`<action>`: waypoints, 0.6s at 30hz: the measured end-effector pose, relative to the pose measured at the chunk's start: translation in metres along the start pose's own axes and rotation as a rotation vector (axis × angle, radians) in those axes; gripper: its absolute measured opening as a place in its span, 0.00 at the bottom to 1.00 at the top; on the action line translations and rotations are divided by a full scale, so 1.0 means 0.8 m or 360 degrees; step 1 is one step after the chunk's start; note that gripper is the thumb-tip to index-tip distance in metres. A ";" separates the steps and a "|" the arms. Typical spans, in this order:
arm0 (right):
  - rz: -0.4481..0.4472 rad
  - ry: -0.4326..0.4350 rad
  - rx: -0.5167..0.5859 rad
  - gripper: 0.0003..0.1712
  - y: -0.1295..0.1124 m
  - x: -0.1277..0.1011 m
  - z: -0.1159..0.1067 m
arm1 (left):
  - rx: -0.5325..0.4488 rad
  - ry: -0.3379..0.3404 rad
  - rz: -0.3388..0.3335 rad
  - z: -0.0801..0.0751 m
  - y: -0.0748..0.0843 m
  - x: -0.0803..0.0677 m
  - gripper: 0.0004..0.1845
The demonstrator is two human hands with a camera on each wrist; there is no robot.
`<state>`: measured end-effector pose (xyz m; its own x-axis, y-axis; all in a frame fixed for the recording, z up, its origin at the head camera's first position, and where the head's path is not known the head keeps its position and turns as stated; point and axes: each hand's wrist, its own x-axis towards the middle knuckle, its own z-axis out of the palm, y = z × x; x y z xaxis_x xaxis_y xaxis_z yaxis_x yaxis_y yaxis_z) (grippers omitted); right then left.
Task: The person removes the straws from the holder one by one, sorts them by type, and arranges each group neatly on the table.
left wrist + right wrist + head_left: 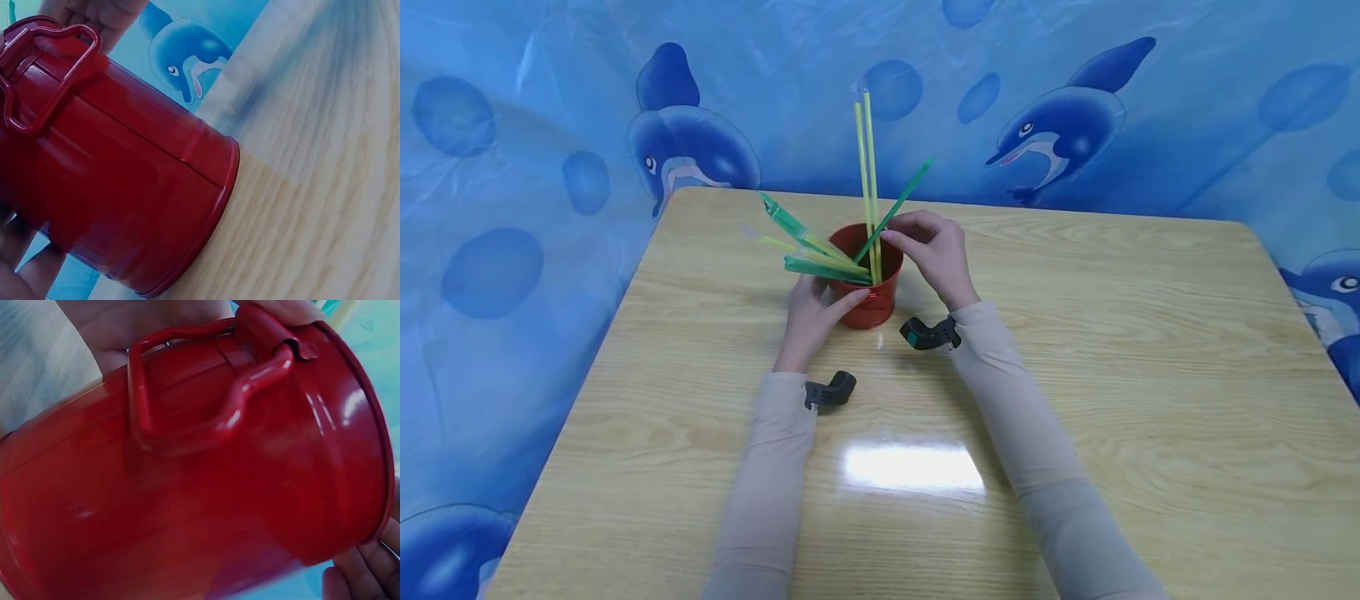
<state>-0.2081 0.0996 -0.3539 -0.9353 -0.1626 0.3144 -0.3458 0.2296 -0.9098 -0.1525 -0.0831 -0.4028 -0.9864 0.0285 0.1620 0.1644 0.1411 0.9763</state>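
The red metal bucket [871, 283] is standing upright on the wooden desk [1112, 350], towards its far middle, with a hinged red handle [206, 400] lying flat against its side. The left hand [811, 321] is bracing the bucket from the near left, thumb and fingers curled against its wall; the wrist views confirm skin contact on the wall. The right hand [934, 250] is working at the rim on the right side, its fingertips pinching a dark green straw [898, 204] that is leaning out towards the upper right. Two yellow-green straws [868, 167] are standing nearly vertical in the bucket, and several more green and yellow straws [808, 250] are fanning out over the left rim. The step in hand appears to be the seating of one straw among the others while the container is being steadied. The next move is calling for a controlled release or repositioning of the pinched straw, with the left hand holding firm, since the leaning bundle on the left is shifting weight towards that rim and could tip the light bucket.
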 end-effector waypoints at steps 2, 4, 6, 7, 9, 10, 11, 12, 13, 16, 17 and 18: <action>-0.0012 0.0023 -0.0036 0.12 -0.001 0.002 0.001 | -0.0005 -0.0003 0.0004 0.000 0.000 0.000 0.34; -0.0027 0.0037 -0.0070 0.12 -0.002 0.004 0.003 | -0.0003 -0.0002 0.0013 0.000 0.001 0.001 0.34; -0.0038 0.0045 -0.0092 0.11 -0.002 0.006 0.004 | -0.0004 -0.0002 0.0014 0.000 0.001 0.002 0.34; -0.0040 0.0047 -0.0098 0.11 -0.002 0.006 0.004 | -0.0010 -0.0003 0.0013 0.000 0.001 0.002 0.33; -0.0054 0.0052 -0.0107 0.11 -0.002 0.007 0.005 | -0.0012 -0.0005 0.0005 0.000 0.002 0.002 0.33; -0.0056 0.0056 -0.0106 0.11 -0.003 0.007 0.005 | -0.0017 -0.0007 -0.0002 0.000 0.002 0.001 0.33; -0.0059 0.0059 -0.0101 0.10 -0.004 0.007 0.005 | -0.0023 -0.0009 -0.0012 0.000 0.002 0.001 0.33; -0.0057 0.0062 -0.0097 0.10 -0.004 0.008 0.004 | -0.0027 -0.0010 -0.0018 0.000 0.002 0.001 0.33; -0.0059 0.0066 -0.0092 0.10 -0.005 0.008 0.004 | -0.0030 -0.0009 -0.0026 0.000 0.002 0.000 0.33; -0.0050 0.0083 -0.0020 0.10 -0.007 0.009 0.000 | -0.0046 -0.0014 -0.0039 0.000 0.002 0.000 0.33; -0.0048 0.0088 0.0010 0.10 -0.008 0.010 -0.001 | -0.0045 -0.0016 -0.0043 0.000 0.002 0.000 0.34; -0.0047 0.0095 0.0047 0.11 -0.009 0.010 -0.003 | -0.0045 -0.0017 -0.0044 0.000 0.002 0.000 0.34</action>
<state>-0.2134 0.0987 -0.3444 -0.9279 -0.1109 0.3559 -0.3716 0.1973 -0.9072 -0.1526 -0.0829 -0.4008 -0.9904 0.0358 0.1332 0.1365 0.1136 0.9841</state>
